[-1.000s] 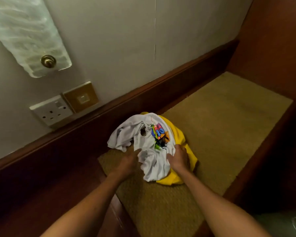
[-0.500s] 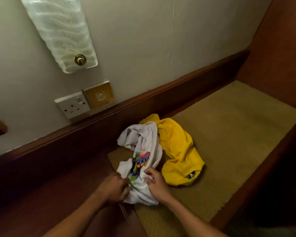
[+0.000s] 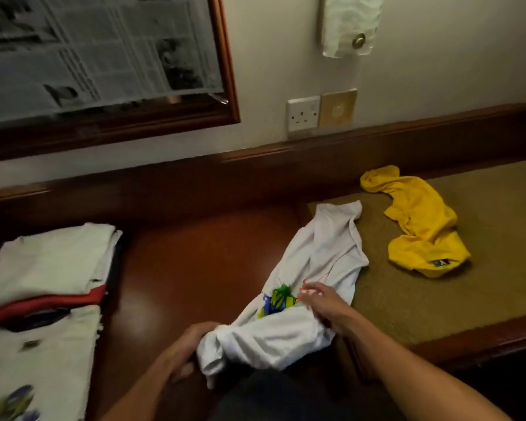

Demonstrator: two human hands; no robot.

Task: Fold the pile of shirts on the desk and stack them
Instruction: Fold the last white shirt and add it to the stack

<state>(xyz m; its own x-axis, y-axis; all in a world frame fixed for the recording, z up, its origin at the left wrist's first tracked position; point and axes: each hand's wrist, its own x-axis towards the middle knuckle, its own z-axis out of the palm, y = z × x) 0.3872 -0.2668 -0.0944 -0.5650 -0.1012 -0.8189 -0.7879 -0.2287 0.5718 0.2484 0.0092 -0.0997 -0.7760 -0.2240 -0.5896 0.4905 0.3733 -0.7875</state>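
Note:
A crumpled white shirt with a colourful print stretches from the tan mat down to the brown desk's front edge. My left hand grips its bunched lower end near the front edge. My right hand pinches the cloth beside the print. A yellow shirt lies loose on the mat at the right, apart from both hands. At the far left sits a stack of folded shirts, white on top with a red one beneath.
The brown desk top lies between the stack and the tan mat. A wooden rail runs along the wall behind. A framed mirror covered with newspaper, a wall socket and a wall lamp are above.
The white shirt has been pulled off the yellow one, left and toward me onto the desk. The view swung left, bringing the folded stack and the mirror into sight.

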